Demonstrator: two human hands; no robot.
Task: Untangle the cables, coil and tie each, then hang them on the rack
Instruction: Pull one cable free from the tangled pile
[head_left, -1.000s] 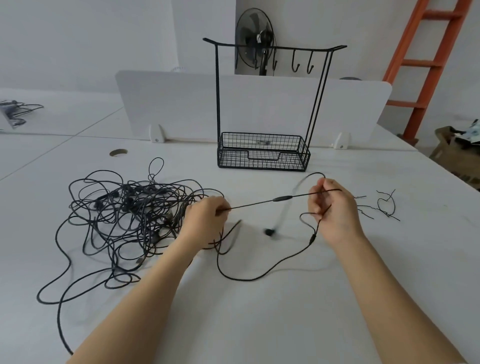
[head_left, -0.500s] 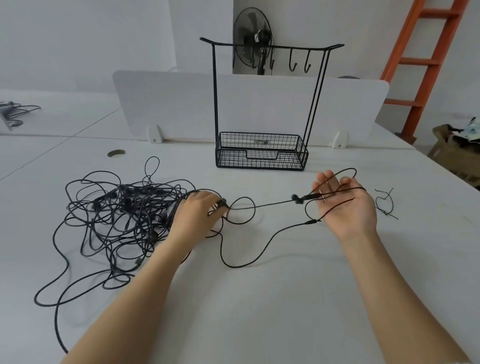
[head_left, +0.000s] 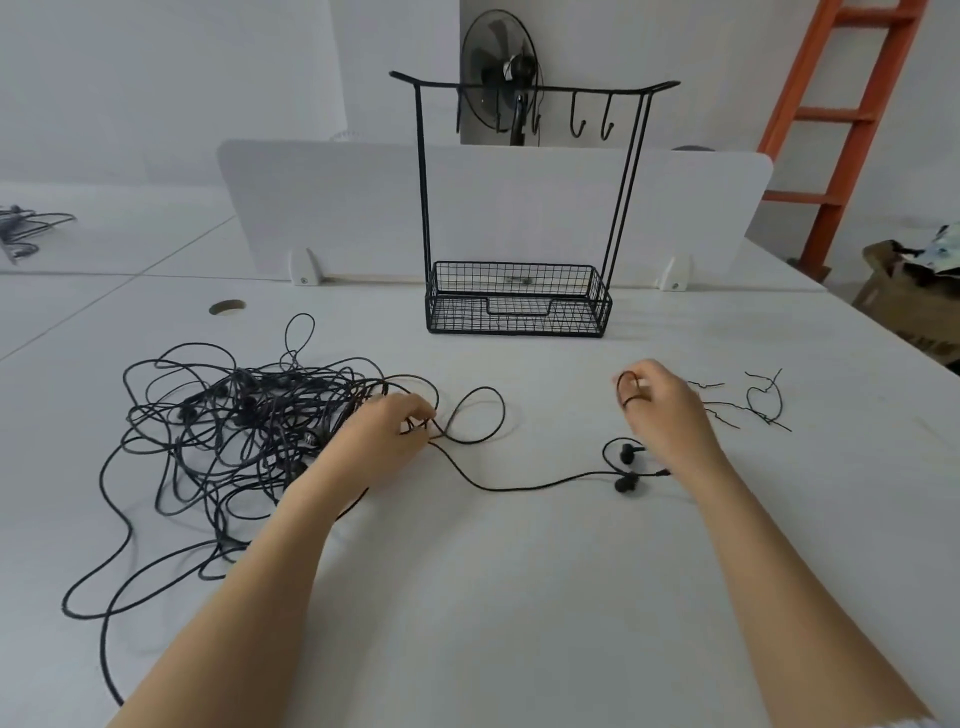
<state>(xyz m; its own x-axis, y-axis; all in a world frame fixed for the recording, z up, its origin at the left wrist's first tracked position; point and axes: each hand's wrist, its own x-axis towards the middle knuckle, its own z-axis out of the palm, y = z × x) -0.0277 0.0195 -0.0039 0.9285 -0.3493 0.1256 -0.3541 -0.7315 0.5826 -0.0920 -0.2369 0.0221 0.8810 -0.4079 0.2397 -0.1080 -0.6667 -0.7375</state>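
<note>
Here, a single black earphone cable is held by both hands: it is pinched between the curled fingertips of the left hand, and a small loop of it is wound round a curled finger of the right hand. Between the hands the cable is laid slack on the white table, with an open loop formed at 3 o'clock of the left hand and two earbuds seen at about 7 o'clock of the right hand, just beside its wrist. The tangle of cables is spread at 9 o'clock of the left hand, reaching up to that hand and passing under its forearm. A few thin ties are scattered at 3 o'clock of the right hand. The wire rack is stood at 12 o'clock on the table, well apart from both hands.
</note>
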